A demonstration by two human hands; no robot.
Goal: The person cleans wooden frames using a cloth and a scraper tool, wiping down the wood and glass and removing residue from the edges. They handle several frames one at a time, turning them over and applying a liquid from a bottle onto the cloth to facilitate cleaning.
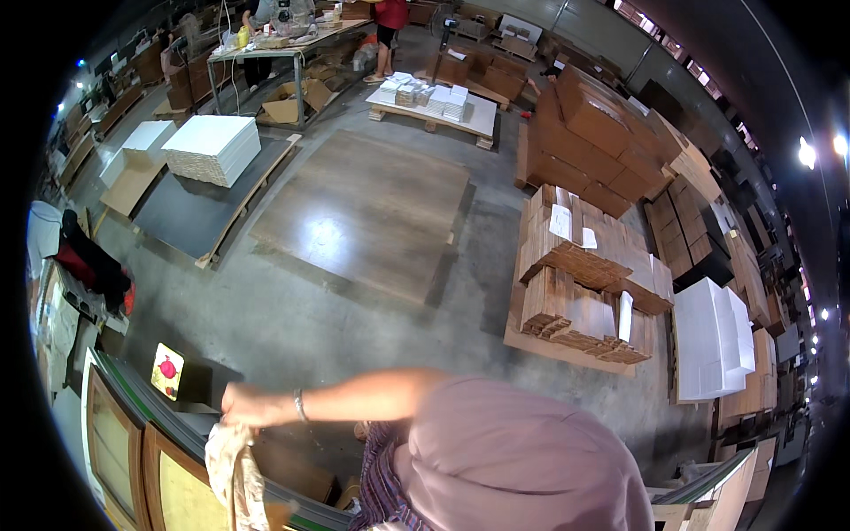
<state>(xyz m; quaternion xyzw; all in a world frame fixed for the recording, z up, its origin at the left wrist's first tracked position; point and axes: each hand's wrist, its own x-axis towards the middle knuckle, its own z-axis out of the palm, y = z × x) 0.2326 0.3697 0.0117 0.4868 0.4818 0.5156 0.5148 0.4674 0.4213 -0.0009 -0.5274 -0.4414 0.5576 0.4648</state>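
My right arm, in a mauve sleeve, reaches across to the left at the lower part of the view. My right hand has a bracelet at the wrist, and its fingers are closed on a crumpled, light patterned cloth. The cloth hangs down in front of wood-framed panels with pale yellowish insets, beside a dark green and grey edge. Whether it touches them I cannot tell. A small card with a red shape on it sits just beyond the hand. My left hand is out of view.
A large brown board lies low ahead. A white stack rests on a dark panel at the left. Stacked wood pieces, brown boxes and white sheets stand at the right. Another person stands far back near a worktable.
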